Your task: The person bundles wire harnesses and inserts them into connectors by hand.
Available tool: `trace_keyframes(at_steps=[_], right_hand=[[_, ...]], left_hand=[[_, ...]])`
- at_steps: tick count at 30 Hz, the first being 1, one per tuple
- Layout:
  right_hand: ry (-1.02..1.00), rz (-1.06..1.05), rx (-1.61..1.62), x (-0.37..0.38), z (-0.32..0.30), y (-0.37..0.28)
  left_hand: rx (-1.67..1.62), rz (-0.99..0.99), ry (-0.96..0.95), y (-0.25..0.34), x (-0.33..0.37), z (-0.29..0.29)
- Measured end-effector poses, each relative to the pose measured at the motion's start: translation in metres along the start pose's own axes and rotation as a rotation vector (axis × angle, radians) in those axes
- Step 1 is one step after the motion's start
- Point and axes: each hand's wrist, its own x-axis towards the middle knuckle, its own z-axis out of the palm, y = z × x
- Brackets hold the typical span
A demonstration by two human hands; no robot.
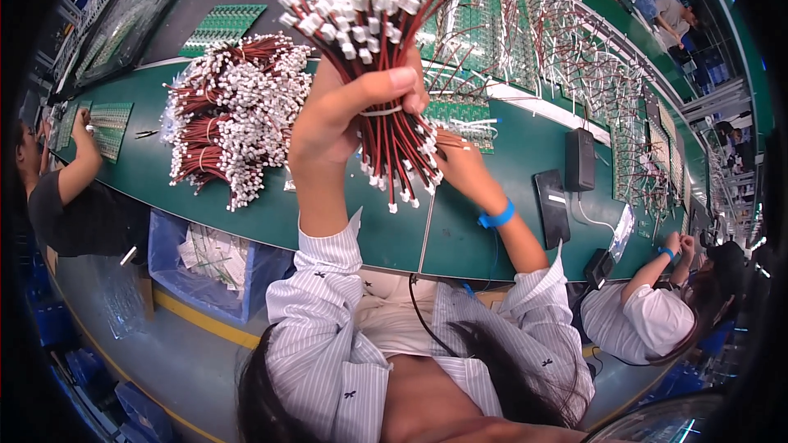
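Observation:
My left hand (349, 111) is closed round a thick bundle of red and black connector cables (394, 143), lifted above the bench. White plugs fan out over the top of the fist, smaller white ends hang below it, and a pale band circles the middle. My right hand (466, 171), with a blue wrist strap (497, 215), reaches in beside the bundle's lower right. Its fingers are bent and partly hidden by the cables; a few reddish wires lie at them, and what they grip is unclear. Left of my left forearm lies a heap of similar banded cable bundles (238, 115).
Green circuit boards (492, 29) with wires attached line the far side of the green bench (492, 250). A black adapter (580, 160) and a dark phone (552, 207) sit at right. A blue bin (164, 250) stands below the left edge. Other people work at both sides.

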Motion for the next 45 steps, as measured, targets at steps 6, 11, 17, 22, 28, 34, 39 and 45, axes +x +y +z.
trace_keyframes(at_steps=[6,11,17,22,28,34,39,45], right_hand=[[-0.578,-0.024,-0.082,-0.015,-0.109,-0.062],[0.465,-0.063,0.596,-0.005,-0.132,-0.087],[0.971,0.015,0.612,0.001,-0.122,-0.095],[1.055,-0.060,0.416,0.003,-0.127,-0.089],[1.199,-0.126,0.572,-0.004,-0.127,-0.088],[1.208,-0.171,0.746,-0.007,-0.130,-0.078],[1.259,-0.200,0.773,-0.005,-0.130,-0.075],[1.228,-0.171,0.769,-0.006,-0.135,-0.076]], left_hand=[[0.100,-0.060,0.008,-0.004,-0.004,0.004],[0.227,-0.201,0.002,-0.020,0.006,0.030],[0.410,-0.382,-0.049,-0.036,0.006,0.040],[0.294,-0.366,-0.049,-0.046,0.012,0.034],[0.123,-0.411,-0.058,-0.049,0.014,0.033],[0.140,-0.411,-0.100,-0.048,0.015,0.030],[0.163,-0.407,-0.047,-0.048,0.015,0.036],[0.448,-0.360,-0.106,-0.046,0.015,0.046]])
